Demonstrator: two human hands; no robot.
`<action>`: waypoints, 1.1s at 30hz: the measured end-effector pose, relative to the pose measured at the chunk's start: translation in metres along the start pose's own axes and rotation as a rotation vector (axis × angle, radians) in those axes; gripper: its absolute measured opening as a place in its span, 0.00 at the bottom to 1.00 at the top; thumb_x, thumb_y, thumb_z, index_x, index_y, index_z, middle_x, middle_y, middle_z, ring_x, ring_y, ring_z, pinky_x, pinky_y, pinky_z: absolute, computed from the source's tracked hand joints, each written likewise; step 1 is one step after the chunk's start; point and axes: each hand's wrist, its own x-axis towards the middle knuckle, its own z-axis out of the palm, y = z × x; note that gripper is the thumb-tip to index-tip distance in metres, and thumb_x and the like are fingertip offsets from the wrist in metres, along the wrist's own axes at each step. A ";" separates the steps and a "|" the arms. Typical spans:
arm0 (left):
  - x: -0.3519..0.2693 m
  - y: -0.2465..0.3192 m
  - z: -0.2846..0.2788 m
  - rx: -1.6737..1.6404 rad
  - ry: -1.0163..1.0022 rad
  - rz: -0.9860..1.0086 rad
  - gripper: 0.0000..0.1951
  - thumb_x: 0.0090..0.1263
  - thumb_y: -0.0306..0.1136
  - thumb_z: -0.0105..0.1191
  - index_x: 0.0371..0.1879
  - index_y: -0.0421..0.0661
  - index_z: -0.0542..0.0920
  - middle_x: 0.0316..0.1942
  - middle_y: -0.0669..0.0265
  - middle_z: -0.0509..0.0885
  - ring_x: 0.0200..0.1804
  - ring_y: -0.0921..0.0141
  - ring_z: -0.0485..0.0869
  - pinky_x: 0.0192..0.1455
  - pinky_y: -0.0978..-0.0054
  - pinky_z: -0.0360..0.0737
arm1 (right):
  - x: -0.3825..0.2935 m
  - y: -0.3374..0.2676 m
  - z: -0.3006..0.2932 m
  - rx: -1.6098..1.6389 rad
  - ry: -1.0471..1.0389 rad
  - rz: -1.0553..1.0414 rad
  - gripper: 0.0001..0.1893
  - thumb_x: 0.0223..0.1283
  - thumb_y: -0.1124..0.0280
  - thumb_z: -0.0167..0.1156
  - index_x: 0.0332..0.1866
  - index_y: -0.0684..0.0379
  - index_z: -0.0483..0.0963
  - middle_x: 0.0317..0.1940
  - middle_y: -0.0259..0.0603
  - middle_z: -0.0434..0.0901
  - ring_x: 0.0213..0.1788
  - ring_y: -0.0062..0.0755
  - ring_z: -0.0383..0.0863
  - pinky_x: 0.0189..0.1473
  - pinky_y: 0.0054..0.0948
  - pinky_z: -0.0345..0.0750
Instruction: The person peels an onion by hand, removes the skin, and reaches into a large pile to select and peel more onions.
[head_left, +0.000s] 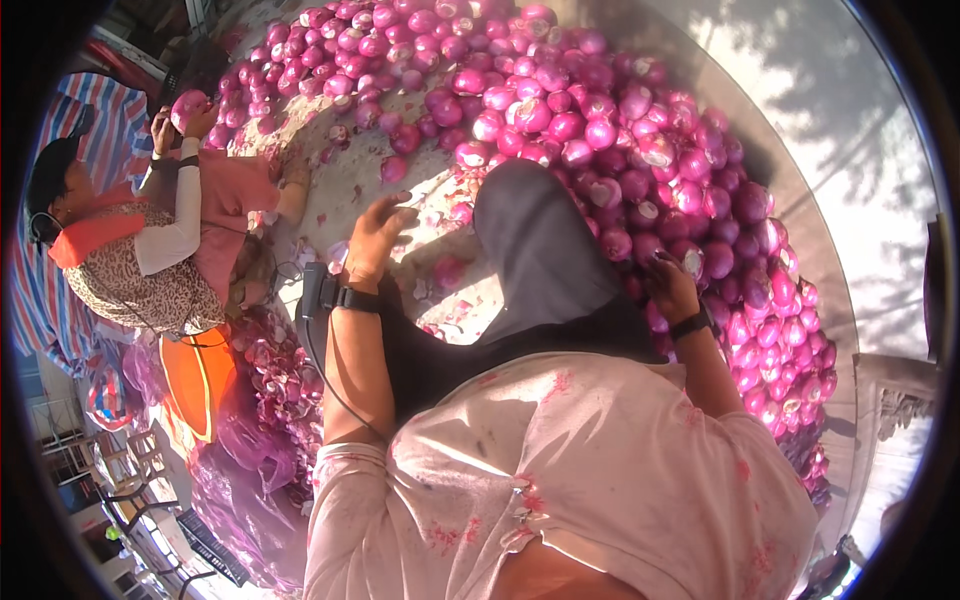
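A large heap of red onions curves around in front of me and down my right side. My right hand reaches into that heap, its fingers against the onions beside my knee. Shadow hides whether it grips one. On the other side, my left hand is raised above the floor with its fingers apart and nothing in it. Below it, a loose red onion lies partly in shade among bits of dry skin.
To my left sits another person, holding up a large red onion. Onion skins are piled by my left elbow, next to purple mesh netting and an orange object. A pale wall curves behind the heap.
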 end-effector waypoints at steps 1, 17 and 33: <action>0.001 0.001 -0.001 -0.006 0.008 0.001 0.23 0.68 0.39 0.59 0.59 0.42 0.75 0.49 0.57 0.83 0.51 0.65 0.83 0.49 0.69 0.80 | -0.009 -0.005 0.018 -0.080 -0.101 -0.091 0.16 0.64 0.74 0.55 0.57 0.60 0.71 0.44 0.41 0.81 0.43 0.34 0.81 0.39 0.31 0.78; -0.007 0.009 -0.031 -0.775 0.362 0.096 0.14 0.70 0.31 0.53 0.54 0.46 0.76 0.40 0.66 0.83 0.43 0.70 0.82 0.45 0.72 0.77 | -0.083 -0.097 0.326 -0.579 -1.055 -0.323 0.14 0.64 0.77 0.55 0.54 0.63 0.74 0.45 0.37 0.80 0.43 0.21 0.79 0.43 0.21 0.74; -0.018 0.052 -0.033 -1.097 0.300 0.019 0.11 0.68 0.29 0.52 0.47 0.43 0.74 0.38 0.61 0.77 0.41 0.67 0.77 0.41 0.72 0.75 | 0.229 0.153 0.508 -1.724 -1.158 -1.283 0.30 0.51 0.74 0.65 0.62 0.56 0.65 0.59 0.49 0.66 0.61 0.52 0.71 0.56 0.43 0.76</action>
